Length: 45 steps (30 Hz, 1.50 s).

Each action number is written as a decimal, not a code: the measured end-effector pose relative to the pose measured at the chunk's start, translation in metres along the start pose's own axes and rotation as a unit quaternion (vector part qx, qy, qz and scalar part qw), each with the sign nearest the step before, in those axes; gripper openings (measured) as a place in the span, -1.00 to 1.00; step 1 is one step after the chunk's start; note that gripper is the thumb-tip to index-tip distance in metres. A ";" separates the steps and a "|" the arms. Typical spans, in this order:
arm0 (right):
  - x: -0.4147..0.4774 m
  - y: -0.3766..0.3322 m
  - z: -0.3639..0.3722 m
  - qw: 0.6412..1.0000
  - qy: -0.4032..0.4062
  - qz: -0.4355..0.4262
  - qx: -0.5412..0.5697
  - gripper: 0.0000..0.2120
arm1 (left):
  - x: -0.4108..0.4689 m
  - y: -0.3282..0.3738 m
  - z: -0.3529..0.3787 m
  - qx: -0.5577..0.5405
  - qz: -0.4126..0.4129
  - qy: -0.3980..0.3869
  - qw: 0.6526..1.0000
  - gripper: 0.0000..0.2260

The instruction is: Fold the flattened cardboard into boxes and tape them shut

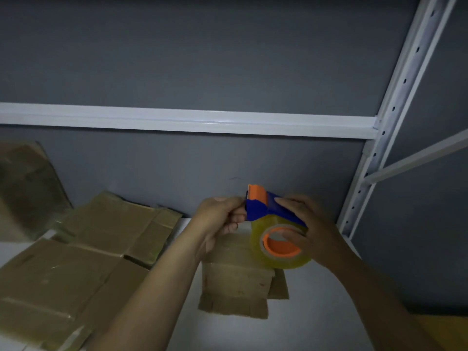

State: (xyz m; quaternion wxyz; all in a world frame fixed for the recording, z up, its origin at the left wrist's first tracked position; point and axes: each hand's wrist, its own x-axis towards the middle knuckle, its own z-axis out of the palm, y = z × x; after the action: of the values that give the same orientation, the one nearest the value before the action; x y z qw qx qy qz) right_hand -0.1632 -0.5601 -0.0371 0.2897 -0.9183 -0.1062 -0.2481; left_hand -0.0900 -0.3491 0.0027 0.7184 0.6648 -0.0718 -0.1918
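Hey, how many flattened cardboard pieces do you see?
4: leaning cardboard far left; rear cardboard and front cardboard at left; centre cardboard. More may be stacked underneath.

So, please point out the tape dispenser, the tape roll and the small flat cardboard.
tape dispenser (258,211): head view, blue body.
tape roll (283,262): head view, yellowish side.
small flat cardboard (235,282): head view, middle panel.

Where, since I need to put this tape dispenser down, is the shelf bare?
Bare white shelf for the tape dispenser lies right of the small cardboard piece, toward the upright post, and in front of it. Flattened cardboard stacks crowd the left.
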 end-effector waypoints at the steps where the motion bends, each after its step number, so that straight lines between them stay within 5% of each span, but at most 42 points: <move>1: 0.000 0.001 0.000 1.000 -0.006 0.006 0.003 -0.49 | 0.001 0.002 0.000 -0.001 -0.008 0.006 1.000 -0.86; 11: 0.012 -0.002 -0.002 0.997 -0.057 0.031 0.042 -0.42 | 0.008 0.013 -0.033 -0.019 0.035 0.150 0.988 -0.92; 17: 0.018 -0.006 0.001 0.996 -0.083 0.033 0.021 -0.41 | 0.007 -0.050 -0.029 -0.186 -0.077 0.071 0.977 -0.88; 25: 0.039 -0.019 -0.025 0.971 -0.200 -0.005 -0.130 -0.49 | 0.016 -0.073 -0.034 -0.113 -0.042 0.148 0.982 -0.78; 32: 0.039 -0.024 -0.026 0.960 -0.228 -0.006 -0.163 -0.49 | 0.014 -0.079 -0.029 -0.194 -0.049 0.204 0.958 -0.82; 38: 0.049 -0.039 -0.013 0.936 -0.262 -0.034 -0.231 -0.46 | 0.005 -0.083 -0.040 0.024 0.039 0.277 0.960 -0.68; 45: 0.062 -0.054 0.004 0.920 -0.270 -0.049 -0.278 -0.49 | 0.012 -0.097 -0.056 0.043 0.005 0.236 0.971 -0.74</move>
State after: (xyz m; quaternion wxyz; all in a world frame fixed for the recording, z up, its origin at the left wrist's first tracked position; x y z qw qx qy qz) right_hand -0.1270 -0.5107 0.0178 -0.0298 -0.9876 -0.1522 -0.0242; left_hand -0.0765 -0.3058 -0.1001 0.6866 0.7213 0.0881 -0.0227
